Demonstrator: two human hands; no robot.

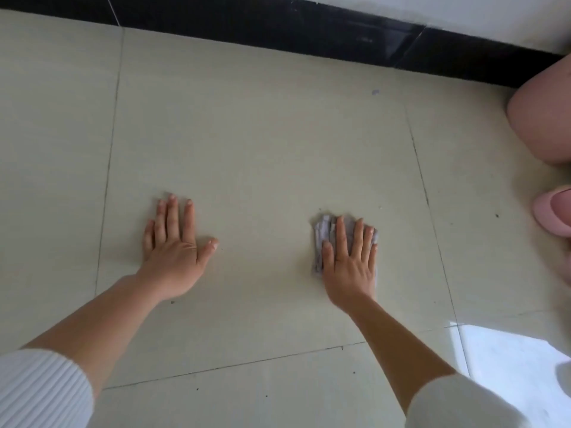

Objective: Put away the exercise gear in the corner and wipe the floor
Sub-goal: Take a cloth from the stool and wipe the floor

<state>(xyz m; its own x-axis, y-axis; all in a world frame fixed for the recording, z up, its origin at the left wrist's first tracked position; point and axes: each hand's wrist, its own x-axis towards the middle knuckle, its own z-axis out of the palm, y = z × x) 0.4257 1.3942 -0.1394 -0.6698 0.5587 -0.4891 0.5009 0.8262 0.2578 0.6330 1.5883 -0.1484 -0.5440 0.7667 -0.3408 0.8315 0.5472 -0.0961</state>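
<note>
Hands lie flat on a pale tiled floor (pixel 262 134), one on each side of the middle of the frame. The left hand (pixel 176 261), left of centre, rests palm down on bare tile; its fingers (pixel 188 220) are straight and slightly spread, the thumb angled out to the right. The right hand (pixel 349 267), right of centre, presses palm down on a crumpled grey cloth (pixel 323 230). Its fingers (pixel 340 239) are straight and a little apart, lying over the cloth rather than curled round it. The cloth shows above the fingertips and along the hand's left edge, and lies on the same large tile as the left hand, well apart from it.

Both forearms are bare, with white ribbed sleeves (pixel 40 390) at the lower corners. A black baseboard (pixel 309 35) runs across the top of the frame, with a white wall (pixel 463 10) above it at upper right. A small grey speck (pixel 375 92) sits on the floor near the baseboard. At the right edge, a large pink rounded shape (pixel 543 118) is cut off by the frame; what it is cannot be told. Just below it is a pink slipper (pixel 553 214). A bright patch of light (pixel 506 359) falls on the floor at lower right.
</note>
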